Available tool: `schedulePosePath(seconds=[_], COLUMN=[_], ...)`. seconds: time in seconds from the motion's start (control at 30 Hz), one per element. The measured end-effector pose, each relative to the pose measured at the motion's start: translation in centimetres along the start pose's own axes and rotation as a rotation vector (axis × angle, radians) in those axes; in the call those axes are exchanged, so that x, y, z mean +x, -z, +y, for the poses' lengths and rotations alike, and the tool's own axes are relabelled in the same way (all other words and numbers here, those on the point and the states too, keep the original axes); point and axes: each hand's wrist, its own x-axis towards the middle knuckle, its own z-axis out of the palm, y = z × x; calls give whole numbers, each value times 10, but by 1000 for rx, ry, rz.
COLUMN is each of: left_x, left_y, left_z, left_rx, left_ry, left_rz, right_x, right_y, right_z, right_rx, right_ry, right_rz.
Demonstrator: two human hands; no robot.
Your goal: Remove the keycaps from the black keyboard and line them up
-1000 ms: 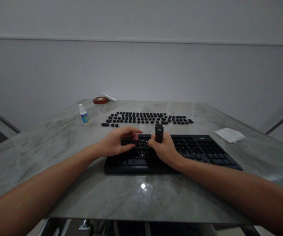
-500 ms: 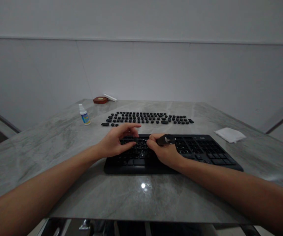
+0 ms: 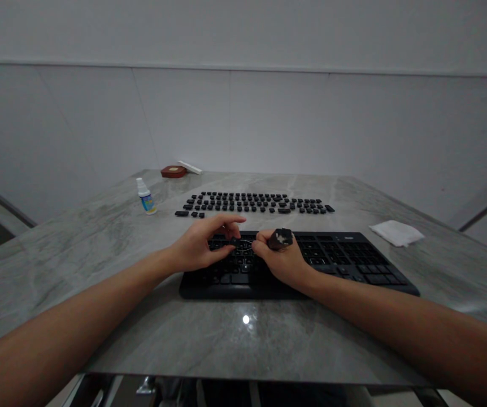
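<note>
A black keyboard (image 3: 247, 293) lies in front of me, with keycaps off part of its main block. Over its left half, my left hand (image 3: 203, 243) pinches a small black keycap (image 3: 235, 242) between thumb and fingers. My right hand (image 3: 283, 261) is closed around the dark handle of a wire keycap puller (image 3: 281, 239), whose end looks worn and whitish. From that fist a thin wire loop reaches left to the keycap. Whether the wire still hooks the cap is too small to tell.
Behind the keyboard, loose keycaps (image 3: 283, 211) lie in rows. A small spray bottle (image 3: 146, 198) stands at the left, a brown case (image 3: 173, 171) and a white flat object (image 3: 190, 167) farther back. A folded white cloth (image 3: 396, 232) lies at the right on the marble-patterned table (image 3: 175, 345).
The puller's handle has tipped, so its end faces me more and sits slightly farther left and higher. The pinched keycap has turned a little. Both hands stay in nearly the same place.
</note>
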Motion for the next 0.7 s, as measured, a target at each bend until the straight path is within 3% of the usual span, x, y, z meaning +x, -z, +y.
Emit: schedulePosePath(seconds=[0.2, 0.3, 0.4, 0.53, 0.7], left_x=[1, 3, 4, -1, -4], left_y=[1, 11, 28, 44, 39], left_z=[-3, -15, -37, -68, -85], left_rx=[5, 164, 446, 657, 599], left_ry=[-11, -3, 89, 341, 389], left_rz=[8, 65, 204, 302, 191], right_x=[0, 0, -1, -2, -2], right_y=[0, 1, 1, 1, 1], right_z=[-1, -2, -4, -5, -4], right_rx=[-8, -18, -30, -31, -8], right_ry=[0, -2, 2, 34, 95], right_rz=[4, -1, -7, -15, -52])
